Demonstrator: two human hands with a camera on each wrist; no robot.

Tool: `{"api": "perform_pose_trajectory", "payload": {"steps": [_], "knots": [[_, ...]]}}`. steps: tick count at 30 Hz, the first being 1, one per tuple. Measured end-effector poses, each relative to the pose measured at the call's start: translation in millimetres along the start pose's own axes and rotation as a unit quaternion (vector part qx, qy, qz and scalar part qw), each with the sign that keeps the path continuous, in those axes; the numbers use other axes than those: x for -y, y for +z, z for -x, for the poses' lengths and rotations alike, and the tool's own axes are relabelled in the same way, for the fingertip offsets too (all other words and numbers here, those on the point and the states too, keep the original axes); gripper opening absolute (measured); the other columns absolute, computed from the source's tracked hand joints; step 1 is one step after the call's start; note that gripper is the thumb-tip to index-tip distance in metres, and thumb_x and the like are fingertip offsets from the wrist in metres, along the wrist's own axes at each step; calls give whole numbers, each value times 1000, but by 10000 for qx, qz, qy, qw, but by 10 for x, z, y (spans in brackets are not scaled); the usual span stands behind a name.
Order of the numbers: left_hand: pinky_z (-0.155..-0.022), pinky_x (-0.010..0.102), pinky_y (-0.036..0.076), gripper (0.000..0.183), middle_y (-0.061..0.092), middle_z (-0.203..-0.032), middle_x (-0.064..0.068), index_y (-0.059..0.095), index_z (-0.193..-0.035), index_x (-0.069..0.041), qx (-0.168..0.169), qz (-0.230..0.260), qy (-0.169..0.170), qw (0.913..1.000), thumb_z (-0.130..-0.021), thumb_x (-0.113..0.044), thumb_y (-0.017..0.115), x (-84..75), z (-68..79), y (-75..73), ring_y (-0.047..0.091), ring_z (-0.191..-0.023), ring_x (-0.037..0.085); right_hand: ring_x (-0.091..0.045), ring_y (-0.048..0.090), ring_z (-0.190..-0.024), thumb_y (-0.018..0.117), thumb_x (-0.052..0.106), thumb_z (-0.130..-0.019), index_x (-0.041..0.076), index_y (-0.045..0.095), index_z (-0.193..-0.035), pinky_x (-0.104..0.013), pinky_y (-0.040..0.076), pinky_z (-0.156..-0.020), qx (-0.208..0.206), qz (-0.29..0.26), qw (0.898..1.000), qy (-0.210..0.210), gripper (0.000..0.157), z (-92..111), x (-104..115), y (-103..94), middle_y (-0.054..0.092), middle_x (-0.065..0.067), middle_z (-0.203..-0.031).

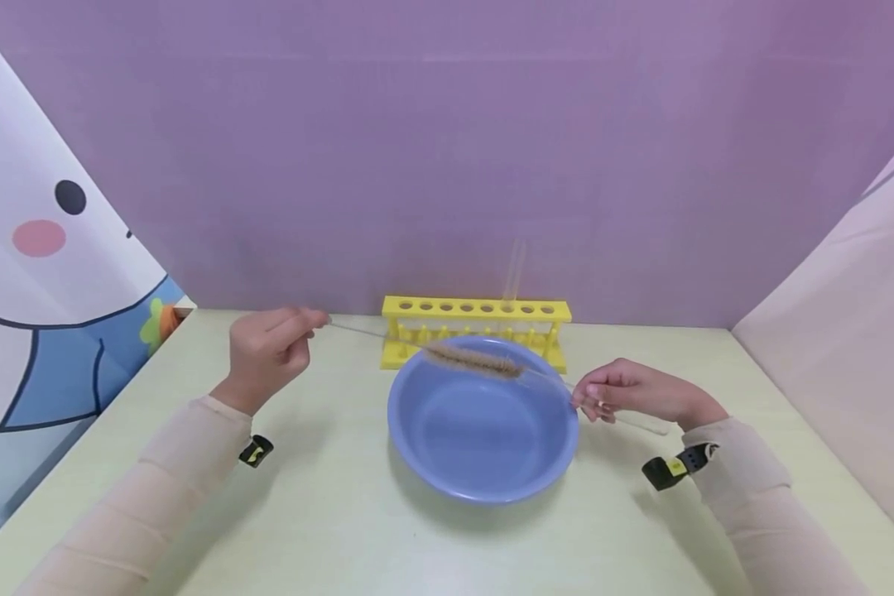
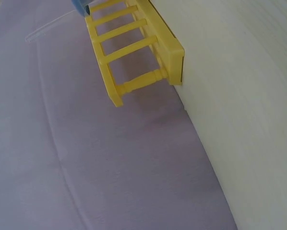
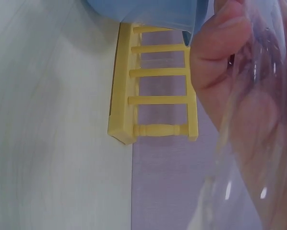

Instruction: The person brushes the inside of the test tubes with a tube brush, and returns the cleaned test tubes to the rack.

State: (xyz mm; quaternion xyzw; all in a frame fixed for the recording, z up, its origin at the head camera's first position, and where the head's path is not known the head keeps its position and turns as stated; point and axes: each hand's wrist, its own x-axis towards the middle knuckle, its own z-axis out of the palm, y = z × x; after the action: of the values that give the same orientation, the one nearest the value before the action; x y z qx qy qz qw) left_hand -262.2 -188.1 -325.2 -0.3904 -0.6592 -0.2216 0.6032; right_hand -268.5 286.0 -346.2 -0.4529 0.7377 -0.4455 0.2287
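Observation:
Over the blue basin (image 1: 484,488), my left hand (image 1: 268,348) pinches the thin wire handle of a test tube brush (image 1: 473,361). The brush's tan bristles lie across the far part of the basin in the head view, their right end at the mouth of a clear test tube. My right hand (image 1: 636,391) grips that test tube (image 3: 258,124) at the basin's right rim, the tube's closed end sticking out to the right past the hand. In the right wrist view the glass passes in front of the fingers and palm. The left wrist view does not show the left hand.
Behind the basin stands a yellow test tube rack (image 1: 477,308) with a row of holes and pegs. Another clear test tube (image 1: 515,277) stands upright in it. A purple backdrop (image 1: 447,165) rises at the table's far edge. Printed cloth (image 1: 37,348) hangs on the left.

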Motion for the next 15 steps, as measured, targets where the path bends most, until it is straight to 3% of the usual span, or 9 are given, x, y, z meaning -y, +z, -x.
{"api": "perform_pose_trajectory", "payload": {"steps": [8, 15], "knots": [[-38, 26, 16, 36, 63, -60, 5, 70, -77, -7, -153, -38, 142, 9998, -74, 4, 35, -41, -20, 20, 34, -36, 16, -24, 48, -59, 35, -2, -99, -2, 64, -106, -31, 47, -57, -64, -30, 9999, 95, 30, -6, 15, 5, 53, -20, -73], [-38, 29, 27, 35, 67, -69, 7, 72, -84, -6, -34, 3, 350, 9994, -83, 1, 37, -83, -49, 4, 42, -41, 20, -23, 48, -59, 35, -2, -99, -2, 64, -104, -34, 46, -56, -38, -115, 9999, 107, 30, -1, 18, -5, 52, -20, -73]]}}
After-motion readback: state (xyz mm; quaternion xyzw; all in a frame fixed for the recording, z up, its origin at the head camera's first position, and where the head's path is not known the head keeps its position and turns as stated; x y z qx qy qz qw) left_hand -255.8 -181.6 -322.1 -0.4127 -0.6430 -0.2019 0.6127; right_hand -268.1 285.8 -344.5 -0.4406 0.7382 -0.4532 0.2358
